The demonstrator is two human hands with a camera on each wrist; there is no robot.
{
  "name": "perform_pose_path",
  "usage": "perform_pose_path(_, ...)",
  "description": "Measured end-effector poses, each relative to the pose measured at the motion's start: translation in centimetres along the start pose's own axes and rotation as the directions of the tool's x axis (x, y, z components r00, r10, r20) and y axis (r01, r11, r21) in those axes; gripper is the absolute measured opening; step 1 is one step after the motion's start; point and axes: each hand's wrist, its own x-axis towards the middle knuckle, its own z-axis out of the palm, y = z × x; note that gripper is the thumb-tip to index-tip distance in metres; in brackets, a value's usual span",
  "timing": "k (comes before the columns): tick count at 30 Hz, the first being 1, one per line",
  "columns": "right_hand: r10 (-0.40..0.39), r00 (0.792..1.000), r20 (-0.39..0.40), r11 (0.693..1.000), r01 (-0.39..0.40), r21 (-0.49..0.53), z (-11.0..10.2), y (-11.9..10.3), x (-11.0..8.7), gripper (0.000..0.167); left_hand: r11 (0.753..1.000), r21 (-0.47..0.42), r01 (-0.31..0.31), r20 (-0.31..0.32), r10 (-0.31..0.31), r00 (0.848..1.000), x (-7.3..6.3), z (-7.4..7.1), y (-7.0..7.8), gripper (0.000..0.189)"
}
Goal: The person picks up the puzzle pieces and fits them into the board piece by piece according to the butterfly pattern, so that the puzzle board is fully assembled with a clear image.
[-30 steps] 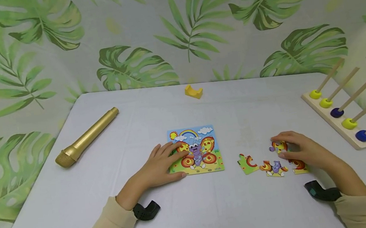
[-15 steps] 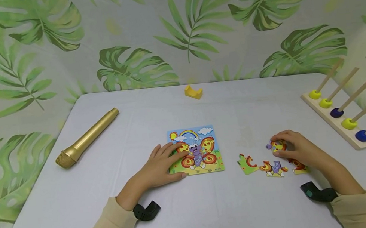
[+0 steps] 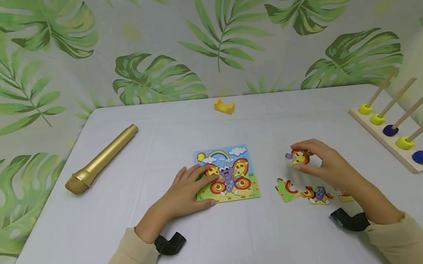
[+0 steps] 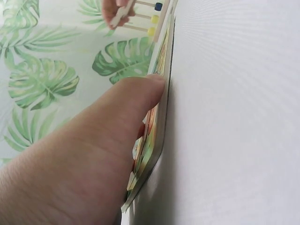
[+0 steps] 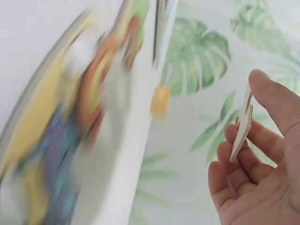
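A square butterfly puzzle [image 3: 250, 188] lies on the white table, with a rainbow and sun along its top. My left hand [image 3: 181, 196] rests on its left side, fingers spread; in the left wrist view the thumb [image 4: 152, 89] lies against the puzzle's edge. Raised off the table to the right, a puzzle piece [image 3: 299, 157] with red, yellow and purple print is pinched by my right hand [image 3: 326, 162]. Its pale edge faces the right wrist view. Below lie a green piece [image 3: 286, 192], a purple-bodied piece [image 3: 319, 196] and another piece [image 3: 345, 197], partly hidden by my right forearm.
A gold microphone [image 3: 105, 158] lies at the left. At the back stands a small yellow block [image 3: 224, 106] with a curved notch. A wooden peg rack [image 3: 386, 138] with yellow and blue beads stands at the right edge.
My right hand has lifted the puzzle piece from the loose pieces and moved it left and away from me. The left hand stays in place on the puzzle.
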Motion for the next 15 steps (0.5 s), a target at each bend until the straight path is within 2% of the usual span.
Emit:
perform_pose_path(3, -0.086, 0.996, 0.006, 0.995, 0.086, 0.057, 1.3, -1.7, 1.4, 0.045, 1.0, 0.0, -0.003, -0.006, 0.003, 1.0, 0.0, 0.1, 0.0, 0.064)
perform_pose_path(5, -0.109, 0.994, 0.026, 0.99, 0.107, 0.088, 2.3, -2.7, 2.3, 0.045, 1.0, 0.0, -0.005, -0.011, 0.005, 1.0, 0.0, 0.1, -0.1, 0.064)
perform_pose_path(9, -0.102, 0.991, 0.083, 0.987, 0.09, 0.131, 4.5, -3.7, 3.7, 0.047, 1.0, -0.009, -0.009, -0.014, 0.009, 1.0, 0.0, 0.2, -0.1, 0.064)
perform_pose_path(15, -0.057, 0.985, 0.164, 0.986, 0.03, 0.162, 7.5, -4.0, 5.2, 0.047, 1.0, -0.008, 0.002, -0.008, -0.002, 1.0, 0.0, 0.1, -0.1, 0.064)
